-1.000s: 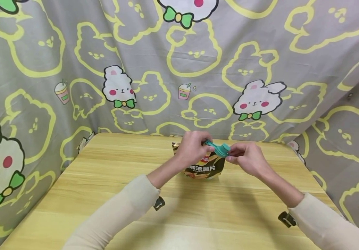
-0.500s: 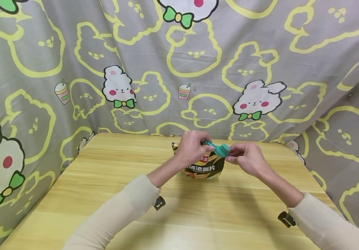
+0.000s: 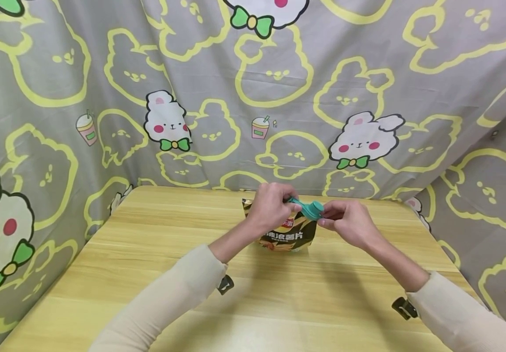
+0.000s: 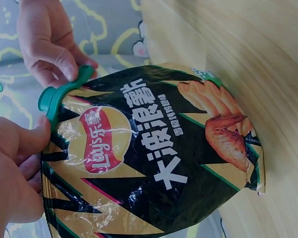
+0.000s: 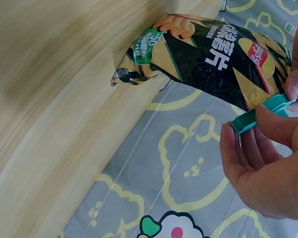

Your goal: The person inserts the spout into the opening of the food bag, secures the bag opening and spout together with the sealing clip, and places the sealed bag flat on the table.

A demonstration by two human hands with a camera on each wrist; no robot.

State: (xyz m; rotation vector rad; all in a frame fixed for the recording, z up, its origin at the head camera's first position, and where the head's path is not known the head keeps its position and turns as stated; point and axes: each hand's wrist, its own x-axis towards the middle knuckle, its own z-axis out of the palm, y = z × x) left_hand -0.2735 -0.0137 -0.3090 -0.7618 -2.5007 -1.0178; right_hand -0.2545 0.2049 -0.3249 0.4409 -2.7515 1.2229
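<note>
A black and gold Lay's potato chip bag (image 3: pixel 285 239) stands on the table, its printed front toward the head camera. Across part of its top edge lies a teal bag clip (image 3: pixel 312 210) with a round cap (image 4: pixel 45 100). My left hand (image 3: pixel 272 208) pinches one end of the clip together with the top of the bag. At the clip's other end, near the bag's right corner, my right hand (image 3: pixel 352 222) grips it between thumb and fingers, as the right wrist view shows. The left part of the bag's top is hidden behind my left hand in the head view.
The wood-grain table (image 3: pixel 147 274) reaches back to a grey curtain (image 3: pixel 218 73) printed with yellow outlines and white cartoon rabbits. More of this curtain hangs along the left and right sides. Dark buckled straps (image 3: pixel 404 308) show below both sleeves.
</note>
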